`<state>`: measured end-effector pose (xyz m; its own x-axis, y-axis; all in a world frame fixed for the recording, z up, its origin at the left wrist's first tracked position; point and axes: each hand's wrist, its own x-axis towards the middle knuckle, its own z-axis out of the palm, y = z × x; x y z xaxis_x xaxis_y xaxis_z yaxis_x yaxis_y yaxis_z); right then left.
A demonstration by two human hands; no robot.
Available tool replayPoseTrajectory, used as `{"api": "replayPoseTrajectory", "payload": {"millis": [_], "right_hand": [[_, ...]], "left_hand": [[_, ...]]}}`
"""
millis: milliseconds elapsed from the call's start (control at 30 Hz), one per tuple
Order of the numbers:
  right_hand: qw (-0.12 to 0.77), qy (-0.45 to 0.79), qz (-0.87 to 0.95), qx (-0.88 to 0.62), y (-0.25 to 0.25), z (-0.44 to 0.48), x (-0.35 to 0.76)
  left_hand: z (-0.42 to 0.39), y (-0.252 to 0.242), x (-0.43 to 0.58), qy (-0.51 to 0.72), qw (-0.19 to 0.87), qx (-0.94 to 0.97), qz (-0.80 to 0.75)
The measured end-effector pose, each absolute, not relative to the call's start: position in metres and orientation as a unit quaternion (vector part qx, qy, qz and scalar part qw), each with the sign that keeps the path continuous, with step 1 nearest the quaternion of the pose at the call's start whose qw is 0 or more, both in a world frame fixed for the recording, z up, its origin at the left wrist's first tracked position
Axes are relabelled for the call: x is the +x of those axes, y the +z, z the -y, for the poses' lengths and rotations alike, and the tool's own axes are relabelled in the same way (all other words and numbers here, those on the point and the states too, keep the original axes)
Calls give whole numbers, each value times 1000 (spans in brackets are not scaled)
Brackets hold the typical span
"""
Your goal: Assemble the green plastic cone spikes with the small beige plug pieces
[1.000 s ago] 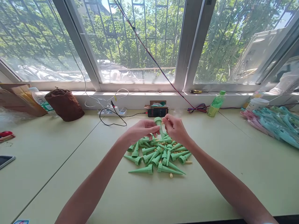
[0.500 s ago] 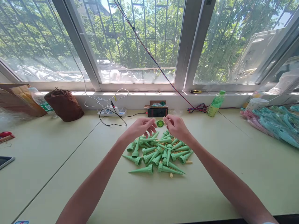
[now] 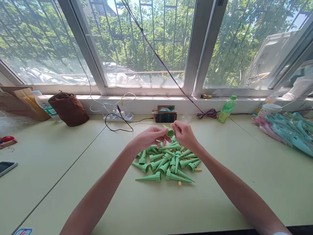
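A heap of several green plastic cone spikes [image 3: 166, 161] lies on the pale green table [image 3: 151, 205], with small tan pegs among them. Above the heap's far side my left hand [image 3: 149, 137] pinches one green cone [image 3: 170, 132] by its wide end, its round opening turned toward me. My right hand [image 3: 184, 134] is closed in a pinch right at that cone's opening; what its fingertips hold is too small to name.
Along the window sill stand a brown pouch [image 3: 68, 109], a power strip with cables [image 3: 118, 116], a small black box [image 3: 165, 116] and a green bottle [image 3: 226, 109]. Teal plastic parts [image 3: 288, 132] lie at the right. A phone [image 3: 7, 167] lies at the left edge.
The held cone went from upright to tilted with its opening toward me. Both hands dropped slightly and stay together over the heap.
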<state>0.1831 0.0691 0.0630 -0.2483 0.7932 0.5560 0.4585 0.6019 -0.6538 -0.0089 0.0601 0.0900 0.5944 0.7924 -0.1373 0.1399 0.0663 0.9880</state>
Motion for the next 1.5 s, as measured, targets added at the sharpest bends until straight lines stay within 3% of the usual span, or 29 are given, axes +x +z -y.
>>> {"api": "replayPoseTrajectory", "payload": {"millis": [100, 233, 300, 467, 600, 767, 933, 1267, 1367, 1500], "right_hand": [[425, 216, 773, -418, 62, -73, 186], [326, 389, 734, -452, 55, -81, 193], [319, 425, 719, -448, 54, -83, 195], [385, 391, 724, -418, 61, -80, 195], [432, 377, 714, -402, 69, -75, 195], [470, 327, 734, -366, 72, -71, 191], [479, 345, 727, -351, 72, -72, 193], [478, 364, 716, -356, 72, -72, 193], [472, 429, 670, -381, 69, -74, 191], [447, 540, 583, -410, 61, -79, 188]], "left_hand": [[-60, 88, -7, 247, 520, 723, -382], [-60, 82, -3, 249, 250, 848, -395], [-60, 80, -2, 243, 198, 867, -388], [-64, 81, -3, 277, 254, 830, -412], [-70, 82, -11, 308, 451, 704, -454], [-68, 80, -10, 170, 670, 602, -399], [-65, 75, 1, 220, 737, 529, -358], [-69, 71, -2, 271, 693, 574, -341], [-69, 67, 2, 306, 585, 663, -352], [-68, 64, 7, 352, 335, 774, -406]]}}
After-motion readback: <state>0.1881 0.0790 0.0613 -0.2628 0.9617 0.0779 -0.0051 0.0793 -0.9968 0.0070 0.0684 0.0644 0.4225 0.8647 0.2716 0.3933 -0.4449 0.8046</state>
